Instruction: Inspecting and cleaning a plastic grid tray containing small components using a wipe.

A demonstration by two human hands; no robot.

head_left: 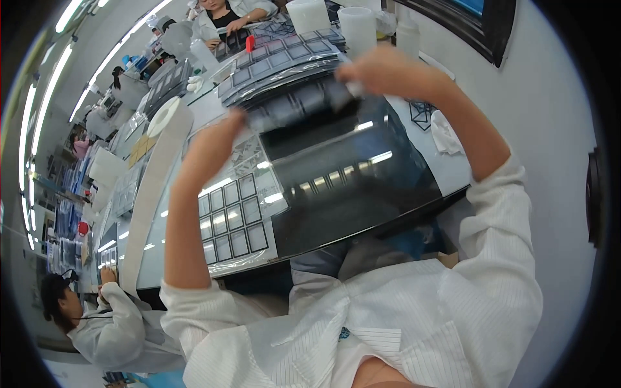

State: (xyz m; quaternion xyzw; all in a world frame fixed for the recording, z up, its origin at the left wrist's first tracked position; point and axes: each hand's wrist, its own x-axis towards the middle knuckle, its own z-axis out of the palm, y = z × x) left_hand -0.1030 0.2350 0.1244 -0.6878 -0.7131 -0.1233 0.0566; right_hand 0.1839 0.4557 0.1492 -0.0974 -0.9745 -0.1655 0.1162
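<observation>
Both my arms reach forward over the table. My left hand [217, 142] and my right hand [388, 72] are closed on opposite ends of a sheet of dark-framed rectangles [297, 107], smeared by motion. It hangs just in front of a stack of similar framed sheets [284, 57]; whether it touches the stack I cannot tell. Beneath it lies a glossy black mat [349, 194] reflecting the lights. Left of the mat, a clear sheet with a grid of black rectangular frames [233, 220] rests flat on the table. A red clip-like piece [250, 43] stands by the stack.
White tubs [357, 29] and a white bottle [407, 37] stand at the back right. Black frame scraps [420, 114] and a crumpled white cloth [446, 132] lie at the right. A white roll [165, 116] trails a strip at left. Co-workers sit across and at left.
</observation>
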